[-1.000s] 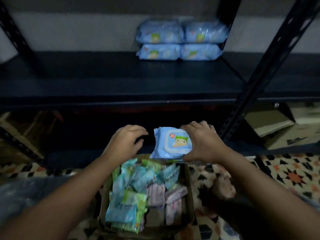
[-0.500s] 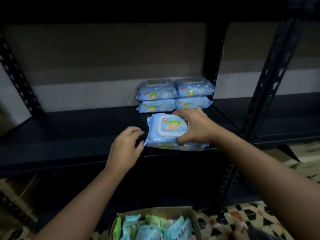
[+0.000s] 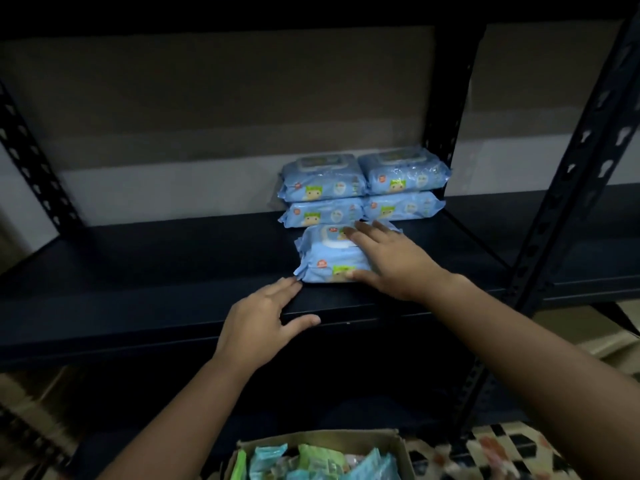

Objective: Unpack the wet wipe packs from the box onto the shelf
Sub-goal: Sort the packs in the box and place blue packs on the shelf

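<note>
A light blue wet wipe pack [image 3: 322, 261] lies flat on the dark shelf [image 3: 156, 271], just in front of a two-high, two-wide stack of the same packs [image 3: 322, 183] at the back. My right hand [image 3: 388, 261] rests on top of the front pack, fingers stretched over it and thumb along its front face. With its fingers straight, my left hand [image 3: 263, 323] lies at the shelf's front edge, fingertips touching the pack's left corner. The cardboard box [image 3: 311, 441] sits below at the bottom edge, holding several small teal and green packs [image 3: 311, 462].
Black perforated uprights stand at the right [image 3: 568, 188] and behind the stack [image 3: 440, 133]. The shelf board stretches bare to the left of the packs. A patterned floor [image 3: 485, 452] shows beside the box.
My right hand carried the pack up from the box and set it down on the shelf in front of the stack. My left hand followed up to the shelf edge and flattened.
</note>
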